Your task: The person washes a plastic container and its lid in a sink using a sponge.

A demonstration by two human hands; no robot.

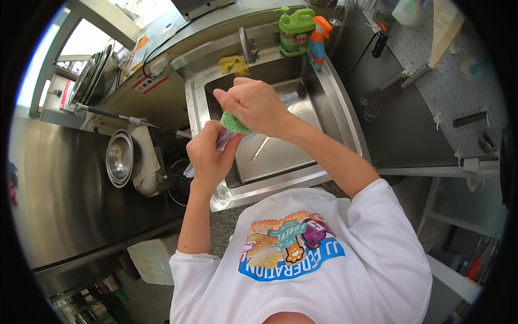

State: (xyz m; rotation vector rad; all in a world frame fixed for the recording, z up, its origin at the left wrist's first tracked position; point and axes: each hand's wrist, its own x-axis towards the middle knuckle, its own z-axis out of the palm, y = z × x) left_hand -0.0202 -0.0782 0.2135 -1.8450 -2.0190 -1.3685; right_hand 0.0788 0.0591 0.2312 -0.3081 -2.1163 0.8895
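Above the left side of a stainless steel sink (279,156), my left hand (211,157) grips a see-through, plastic-looking item (225,139). Fingers cover most of it, so its shape cannot be told. My right hand (261,107) is bent over a fuzzy green sponge or cloth (234,123), pressed against that clear item. The right fingertips are hidden behind the hand. A thin pale stick or streak (260,148) shows on the sink floor. Something small and dark (300,90) lies near the basin's far right corner.
Behind the basin stand a faucet (244,44), a yellow cloth (234,65), a green pump jug (296,32) and an orange-topped spray bottle (318,42). Stacked metal bowls (120,158) sit left, beside a stand mixer (147,178). Whisks (369,99) hang on the right wall.
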